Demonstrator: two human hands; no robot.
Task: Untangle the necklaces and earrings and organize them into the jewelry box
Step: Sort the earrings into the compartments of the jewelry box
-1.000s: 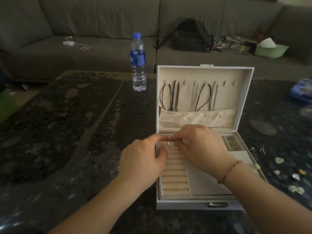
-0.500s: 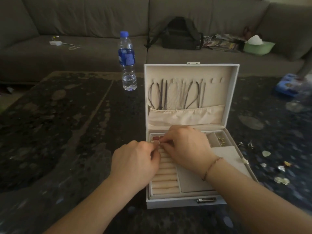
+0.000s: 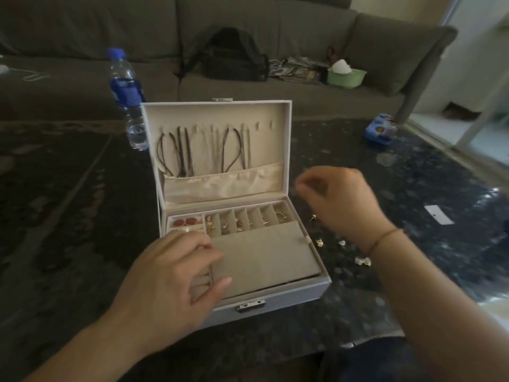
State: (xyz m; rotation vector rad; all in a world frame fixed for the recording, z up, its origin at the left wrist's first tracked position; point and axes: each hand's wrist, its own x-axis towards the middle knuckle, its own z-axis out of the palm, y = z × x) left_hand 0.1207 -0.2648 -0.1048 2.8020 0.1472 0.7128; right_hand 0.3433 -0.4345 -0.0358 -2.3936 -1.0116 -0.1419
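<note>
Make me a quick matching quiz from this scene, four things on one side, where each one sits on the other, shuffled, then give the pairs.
Things:
1. water bottle
2. black cord necklaces
3. red earrings
4. black backpack

Places:
A. on the sofa
B. hanging inside the box lid
C. standing on the table, left of the lid
D. far-left compartment of the box tray

Pairs: 1-C, 2-B, 3-D, 4-A

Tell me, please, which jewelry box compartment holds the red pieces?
The far-left compartment of the jewelry box; the narrow slots beside it hold gold-coloured pieces.
</note>
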